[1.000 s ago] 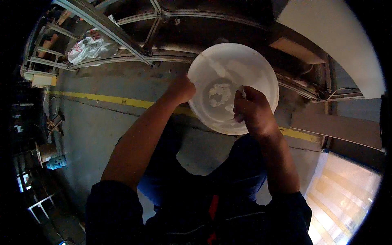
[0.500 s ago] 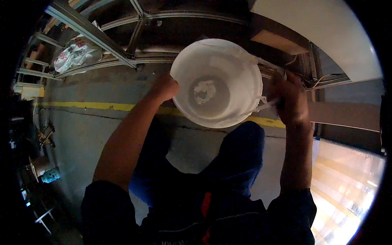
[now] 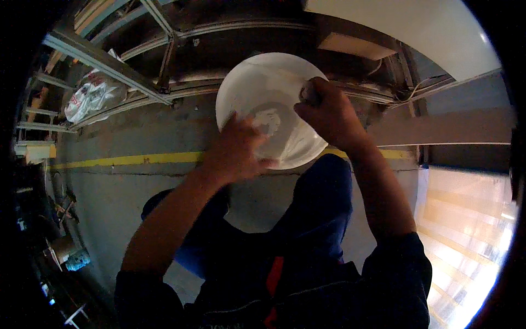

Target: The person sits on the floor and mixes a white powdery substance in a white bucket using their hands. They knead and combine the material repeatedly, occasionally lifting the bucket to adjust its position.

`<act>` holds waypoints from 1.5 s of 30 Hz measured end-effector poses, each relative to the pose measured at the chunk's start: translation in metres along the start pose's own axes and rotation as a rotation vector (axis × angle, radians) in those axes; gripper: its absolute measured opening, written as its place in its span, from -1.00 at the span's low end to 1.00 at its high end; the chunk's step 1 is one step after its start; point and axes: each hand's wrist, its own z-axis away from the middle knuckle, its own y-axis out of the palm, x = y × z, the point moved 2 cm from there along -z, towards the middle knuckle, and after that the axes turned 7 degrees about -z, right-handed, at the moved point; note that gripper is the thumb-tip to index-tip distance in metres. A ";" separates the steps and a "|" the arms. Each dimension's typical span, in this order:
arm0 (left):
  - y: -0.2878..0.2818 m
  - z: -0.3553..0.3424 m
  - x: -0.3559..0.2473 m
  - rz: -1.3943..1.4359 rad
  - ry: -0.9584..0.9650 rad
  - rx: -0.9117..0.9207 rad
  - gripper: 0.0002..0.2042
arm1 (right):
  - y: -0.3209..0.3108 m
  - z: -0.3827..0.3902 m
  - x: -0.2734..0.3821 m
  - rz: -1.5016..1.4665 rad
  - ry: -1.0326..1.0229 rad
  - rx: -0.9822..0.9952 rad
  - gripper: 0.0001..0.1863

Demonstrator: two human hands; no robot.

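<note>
A white plastic bucket (image 3: 246,77) stands in front of me, its mouth toward me, with a pale patch of residue (image 3: 268,122) on its bottom. My left hand (image 3: 233,147) is over the bucket's near left rim, fingers apart and a little blurred, holding nothing that I can see. At the right side of the mouth is my right hand (image 3: 331,112), closed with the knuckles up. A greyish rounded bit shows at its fingers, too dark to name. Thin, whitish film-like streaks (image 3: 296,140) run along the bucket's inner wall below that hand.
Metal frame rails (image 3: 109,68) run along the far side, with a white plastic bag (image 3: 96,98) among them at far left. A yellow floor line (image 3: 126,160) passes behind my knees. A large white panel (image 3: 416,38) juts in at upper right; bright translucent sheeting (image 3: 460,230) is at right.
My right hand has moved left from beside the bucket to over its right rim. My left hand has let go of the left rim and come over the mouth, its fingers spreading.
</note>
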 end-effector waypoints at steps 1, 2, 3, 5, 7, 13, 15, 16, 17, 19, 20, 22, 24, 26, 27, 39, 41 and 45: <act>0.009 0.005 -0.013 -0.013 0.103 0.112 -0.56 | 0.004 -0.002 -0.001 -0.009 -0.032 0.008 -0.66; 0.017 0.005 -0.021 0.039 0.052 0.142 -0.60 | 0.007 -0.004 0.004 -0.017 -0.059 0.011 -0.67; 0.025 0.004 -0.029 0.091 0.003 0.173 -0.64 | 0.011 -0.002 0.013 -0.032 -0.028 -0.037 -0.68; 0.036 0.003 -0.034 0.173 -0.073 0.211 -0.66 | 0.016 0.005 0.010 0.001 -0.129 -0.101 -0.69; 0.044 0.003 -0.035 0.231 -0.131 0.205 -0.66 | 0.018 0.010 0.004 0.036 -0.198 -0.151 -0.69; 0.049 0.001 -0.038 0.337 -0.248 0.217 -0.71 | 0.029 0.033 -0.027 0.325 -0.206 -0.356 -0.71; 0.046 0.000 -0.042 0.295 -0.301 0.207 -0.71 | 0.037 0.045 -0.035 0.312 -0.227 -0.437 -0.75; 0.045 -0.001 -0.045 0.274 -0.323 0.200 -0.72 | 0.039 0.051 -0.040 0.310 -0.237 -0.480 -0.76; 0.046 -0.002 -0.045 0.317 -0.330 0.199 -0.71 | 0.046 0.055 -0.051 0.285 -0.226 -0.505 -0.76; 0.048 -0.004 -0.044 0.402 -0.349 0.198 -0.71 | 0.055 0.060 -0.062 0.183 -0.243 -0.519 -0.78; 0.048 -0.005 -0.044 0.398 -0.355 0.202 -0.71 | 0.060 0.061 -0.067 0.130 -0.251 -0.526 -0.79; 0.047 -0.007 -0.044 0.392 -0.371 0.208 -0.71 | 0.066 0.060 -0.073 0.104 -0.222 -0.559 -0.85; 0.054 -0.005 -0.041 0.384 -0.351 0.156 -0.71 | 0.067 0.061 -0.073 0.142 -0.213 -0.556 -0.88; 0.055 -0.002 -0.041 0.422 -0.335 0.105 -0.73 | 0.069 0.057 -0.069 0.166 -0.194 -0.548 -0.89; 0.054 -0.001 -0.040 0.463 -0.327 0.078 -0.74 | 0.070 0.056 -0.068 0.177 -0.184 -0.545 -0.90; 0.052 0.013 -0.031 0.428 -0.040 0.022 -0.78 | 0.071 0.055 -0.070 0.240 -0.136 -0.566 -0.93; 0.048 0.015 -0.034 0.425 0.047 -0.008 -0.77 | 0.070 0.055 -0.069 0.269 -0.094 -0.543 -0.92; 0.045 0.018 -0.038 0.541 0.072 -0.014 -0.78 | 0.071 0.055 -0.071 0.282 -0.060 -0.527 -0.91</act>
